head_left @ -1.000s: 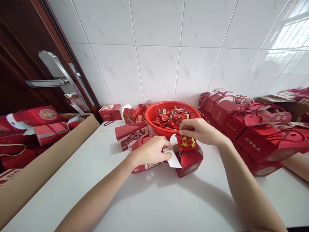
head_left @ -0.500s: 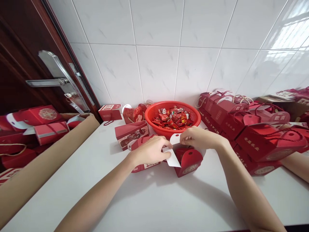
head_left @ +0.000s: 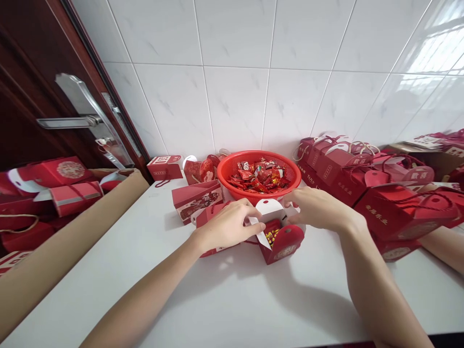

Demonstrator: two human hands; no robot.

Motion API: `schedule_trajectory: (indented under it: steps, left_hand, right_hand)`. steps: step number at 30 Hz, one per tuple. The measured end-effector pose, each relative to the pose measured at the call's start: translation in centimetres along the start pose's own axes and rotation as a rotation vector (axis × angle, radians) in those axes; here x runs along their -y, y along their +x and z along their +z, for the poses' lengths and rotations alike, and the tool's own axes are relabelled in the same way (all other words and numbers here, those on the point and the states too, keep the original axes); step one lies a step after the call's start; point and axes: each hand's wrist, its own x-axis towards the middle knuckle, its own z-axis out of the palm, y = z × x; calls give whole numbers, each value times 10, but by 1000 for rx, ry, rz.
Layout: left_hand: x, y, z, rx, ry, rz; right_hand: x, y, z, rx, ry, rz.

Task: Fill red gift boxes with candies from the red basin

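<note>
A small red gift box [head_left: 284,249] stands with its top flaps up on the white table in front of me. Small yellow-and-dark pieces [head_left: 271,237] show inside it. My left hand [head_left: 234,223] pinches the white-lined left flap between thumb and fingers. At the back right corner, my right hand [head_left: 314,209] has its thumb and fingers closed around the right flap, which they partly hide. Just behind the box sits a red plastic basket [head_left: 226,179] of red-wrapped candies [head_left: 259,178].
More red boxes [head_left: 197,200] stand left of the basket. Stacked red boxes [head_left: 340,183] line the right side, where another person's arm [head_left: 444,249] shows. A cardboard carton [head_left: 83,232] of red boxes is at left, by a dark door [head_left: 29,72]. A tiled wall [head_left: 235,106] rises behind.
My right hand has moved right, from the back flap to the box's right side. The yellow contents now show. My left hand stays at the left flap.
</note>
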Motion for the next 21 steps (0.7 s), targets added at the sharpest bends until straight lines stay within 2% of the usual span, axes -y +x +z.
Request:
schedule_trajectory:
  steps: [4,10,16,21]
  left_hand:
    - [-4,0,3,-37,-74,49]
    - [-12,1,7,-8,-176,135]
    - [-16,-2,15,68,-153,202]
    - [-10,-4,20,185,-124,213]
  right_hand:
    - [5,-4,-1,100,-71,47]
    - [4,-7,-3,198,49,-68]
    - [11,-6,-3,315,112,-84]
    - [5,-4,-6,318,229,-99]
